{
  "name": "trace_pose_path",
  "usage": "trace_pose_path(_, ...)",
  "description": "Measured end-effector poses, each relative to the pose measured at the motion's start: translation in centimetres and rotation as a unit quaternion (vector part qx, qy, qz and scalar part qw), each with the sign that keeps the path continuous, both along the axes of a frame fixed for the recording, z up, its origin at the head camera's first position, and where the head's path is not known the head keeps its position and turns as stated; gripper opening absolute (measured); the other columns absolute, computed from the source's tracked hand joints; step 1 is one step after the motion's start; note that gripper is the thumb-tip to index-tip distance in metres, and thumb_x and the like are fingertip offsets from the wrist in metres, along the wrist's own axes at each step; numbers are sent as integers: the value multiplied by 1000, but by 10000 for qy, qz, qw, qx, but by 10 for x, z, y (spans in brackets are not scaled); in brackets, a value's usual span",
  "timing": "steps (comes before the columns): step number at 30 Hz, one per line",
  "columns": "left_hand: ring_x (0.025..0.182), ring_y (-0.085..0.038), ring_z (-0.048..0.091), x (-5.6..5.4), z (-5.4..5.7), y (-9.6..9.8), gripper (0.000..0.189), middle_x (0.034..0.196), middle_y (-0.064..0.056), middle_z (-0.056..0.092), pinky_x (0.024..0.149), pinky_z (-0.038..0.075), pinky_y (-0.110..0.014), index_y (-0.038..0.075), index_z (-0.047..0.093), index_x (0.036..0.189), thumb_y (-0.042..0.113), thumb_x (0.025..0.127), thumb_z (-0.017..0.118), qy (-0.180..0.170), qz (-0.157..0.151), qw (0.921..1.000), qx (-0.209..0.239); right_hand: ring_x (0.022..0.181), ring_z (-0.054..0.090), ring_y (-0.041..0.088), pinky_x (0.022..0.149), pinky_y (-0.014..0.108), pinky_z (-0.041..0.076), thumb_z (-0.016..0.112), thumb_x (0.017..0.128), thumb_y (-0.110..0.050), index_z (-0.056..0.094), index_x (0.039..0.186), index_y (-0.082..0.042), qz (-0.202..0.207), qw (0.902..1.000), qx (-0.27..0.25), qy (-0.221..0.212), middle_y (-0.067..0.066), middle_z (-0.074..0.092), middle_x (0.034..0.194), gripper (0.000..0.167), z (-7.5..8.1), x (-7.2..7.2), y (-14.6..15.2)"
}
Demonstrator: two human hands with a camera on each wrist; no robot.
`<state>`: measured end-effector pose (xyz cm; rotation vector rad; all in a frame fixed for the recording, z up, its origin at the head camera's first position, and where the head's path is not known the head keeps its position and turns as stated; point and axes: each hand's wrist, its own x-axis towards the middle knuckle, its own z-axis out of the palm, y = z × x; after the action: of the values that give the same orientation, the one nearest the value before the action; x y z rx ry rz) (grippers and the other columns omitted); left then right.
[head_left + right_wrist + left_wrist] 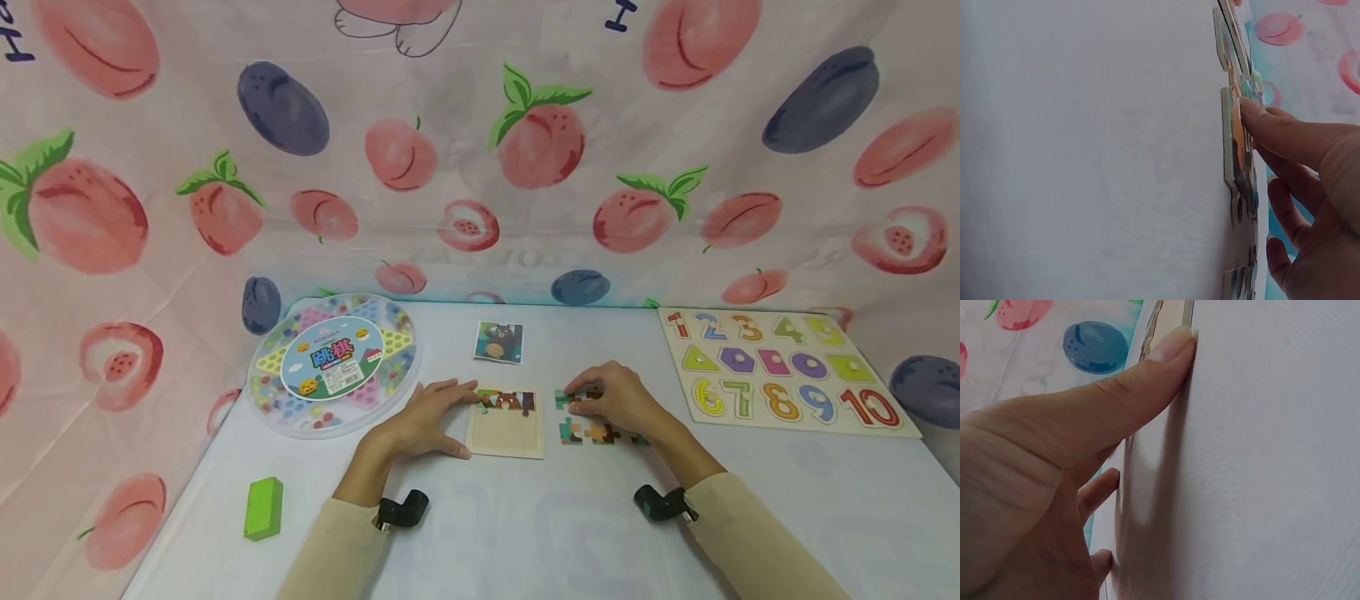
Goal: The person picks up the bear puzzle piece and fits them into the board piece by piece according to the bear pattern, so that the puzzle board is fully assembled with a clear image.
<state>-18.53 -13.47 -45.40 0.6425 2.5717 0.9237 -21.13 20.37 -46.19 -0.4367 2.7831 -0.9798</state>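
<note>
A square wooden puzzle tray (506,435) lies in the middle, its top row filled with bear-picture pieces (506,401). My left hand (427,421) rests at its left side, index finger at the upper corner and thumb near the lower one. In the left wrist view the thumb (1154,362) presses on the tray's edge (1171,319). Right of the tray, my right hand (618,402) pinches a puzzle piece (561,400) between thumb and index finger. Other loose pieces (600,432) lie below that hand, seen edge-on in the right wrist view (1235,150).
A bear picture card (498,342) lies behind the tray. At the left are a round Chinese checkers board (333,365) and a green block (263,508). A number and shape board (787,373) lies at the right. A fruit-print cloth (465,167) hangs behind the white table.
</note>
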Motion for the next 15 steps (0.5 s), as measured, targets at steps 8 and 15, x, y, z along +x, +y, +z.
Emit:
trace_pose_path(8, 158, -32, 25, -1, -1, -1, 78, 165, 1, 41, 130, -1, -65, 17, 58, 142, 22, 72, 91, -23, 28, 10000, 40, 121, 63, 33, 102, 56, 52, 81, 86, -21, 79, 107, -18, -25, 9999, 116, 7, 11, 74, 122, 21, 1, 1, -2)
trace_pose_path(15, 158, -32, 25, -1, -2, -1, 78, 165, 1, 41, 130, -1, -66, 17, 58, 143, 22, 72, 91, -23, -9, 10000, 67, 99, 71, 21, 87, 37, 62, 80, 86, -12, 78, 105, -13, 16, 9996, -171, 220, 7, 75, 108, 19, 0, 4, -1)
